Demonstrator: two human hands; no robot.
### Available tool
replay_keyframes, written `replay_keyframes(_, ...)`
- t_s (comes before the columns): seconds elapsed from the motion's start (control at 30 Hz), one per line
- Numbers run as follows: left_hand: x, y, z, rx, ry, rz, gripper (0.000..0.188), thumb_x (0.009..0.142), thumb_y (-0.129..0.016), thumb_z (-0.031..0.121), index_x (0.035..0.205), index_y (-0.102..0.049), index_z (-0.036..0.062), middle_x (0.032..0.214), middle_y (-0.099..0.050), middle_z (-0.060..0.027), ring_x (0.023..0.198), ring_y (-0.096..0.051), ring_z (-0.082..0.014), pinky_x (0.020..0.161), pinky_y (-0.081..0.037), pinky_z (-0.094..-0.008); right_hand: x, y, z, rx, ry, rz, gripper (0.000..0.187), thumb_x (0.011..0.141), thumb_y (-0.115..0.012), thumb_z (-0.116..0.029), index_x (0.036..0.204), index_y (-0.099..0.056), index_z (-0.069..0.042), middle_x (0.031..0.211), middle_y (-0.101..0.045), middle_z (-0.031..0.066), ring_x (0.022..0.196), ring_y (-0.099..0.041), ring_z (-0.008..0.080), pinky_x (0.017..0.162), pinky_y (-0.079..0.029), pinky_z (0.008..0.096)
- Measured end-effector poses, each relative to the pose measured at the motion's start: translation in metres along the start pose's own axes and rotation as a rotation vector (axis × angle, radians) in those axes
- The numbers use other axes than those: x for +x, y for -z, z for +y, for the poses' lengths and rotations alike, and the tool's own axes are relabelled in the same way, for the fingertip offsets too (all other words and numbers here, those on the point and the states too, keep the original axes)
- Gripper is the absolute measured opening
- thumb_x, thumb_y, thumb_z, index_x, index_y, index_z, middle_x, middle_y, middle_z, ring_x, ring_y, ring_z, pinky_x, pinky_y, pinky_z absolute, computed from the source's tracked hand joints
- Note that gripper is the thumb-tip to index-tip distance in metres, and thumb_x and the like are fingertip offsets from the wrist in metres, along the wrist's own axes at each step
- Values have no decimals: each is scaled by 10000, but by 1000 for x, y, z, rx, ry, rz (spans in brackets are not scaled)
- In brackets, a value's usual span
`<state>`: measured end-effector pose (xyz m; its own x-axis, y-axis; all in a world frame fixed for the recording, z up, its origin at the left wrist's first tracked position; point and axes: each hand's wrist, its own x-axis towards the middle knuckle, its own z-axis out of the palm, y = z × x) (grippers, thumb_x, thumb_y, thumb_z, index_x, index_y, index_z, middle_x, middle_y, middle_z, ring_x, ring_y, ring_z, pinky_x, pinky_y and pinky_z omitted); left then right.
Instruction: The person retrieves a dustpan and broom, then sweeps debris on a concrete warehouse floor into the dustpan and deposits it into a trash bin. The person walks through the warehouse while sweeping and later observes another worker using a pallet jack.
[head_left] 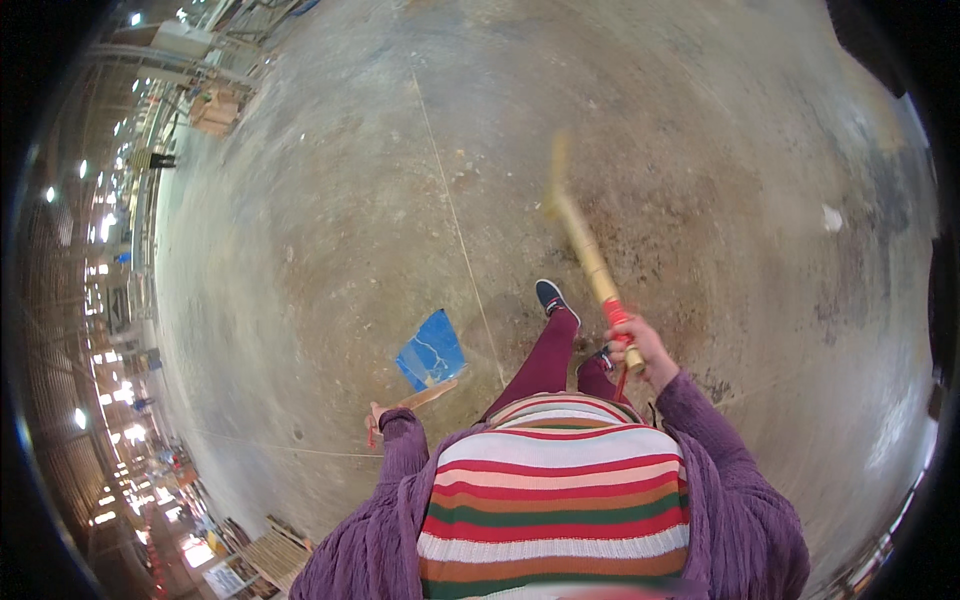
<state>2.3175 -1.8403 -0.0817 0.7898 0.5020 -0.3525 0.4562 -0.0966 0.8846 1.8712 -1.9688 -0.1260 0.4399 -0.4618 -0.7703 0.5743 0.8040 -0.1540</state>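
Note:
My right hand (643, 350) is wrapped round the lower end of a short hand broom (585, 240). Its pale, bamboo-like handle has a red binding near my fingers, and its far end bends and is blurred. On my left, my left hand (376, 420) closes on the end of a wooden handle fixed to a blue dustpan (432, 350). A whitish crack-like line runs over the dustpan's face. Red cord hangs by each hand. Dustpan and broom are held apart, on either side of my legs.
A worn concrete floor (330, 250) with dark stains spreads around me, crossed by a thin pale seam. My shoe (550, 295) points forward. Far left stand a cardboard box (214, 108), racks and a distant person (155, 160). A white scrap (832, 218) lies at the right.

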Motion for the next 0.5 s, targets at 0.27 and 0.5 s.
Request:
replay_keyframes(0.27, -9, -21, 63, 238, 20, -49, 379, 706, -649, 302, 1009, -480, 150, 963, -548, -99, 692, -529, -269, 621, -443, -416, 79, -77, 27, -745, 35, -147, 122, 728, -582, -62, 831, -554, -3, 663, -558, 69, 462, -510, 122, 383, -397, 243)
replay_keyframes(0.5, 11, 4, 80, 40, 144, 136, 481, 671, -699, 279, 1062, -456, 141, 928, -554, -99, 659, -533, -255, 557, -455, -405, -20, 30, -107, -423, 142, 407, 105, 723, -503, -40, 828, -503, -29, 556, -460, 29, 407, -447, 138, 346, -342, 267)
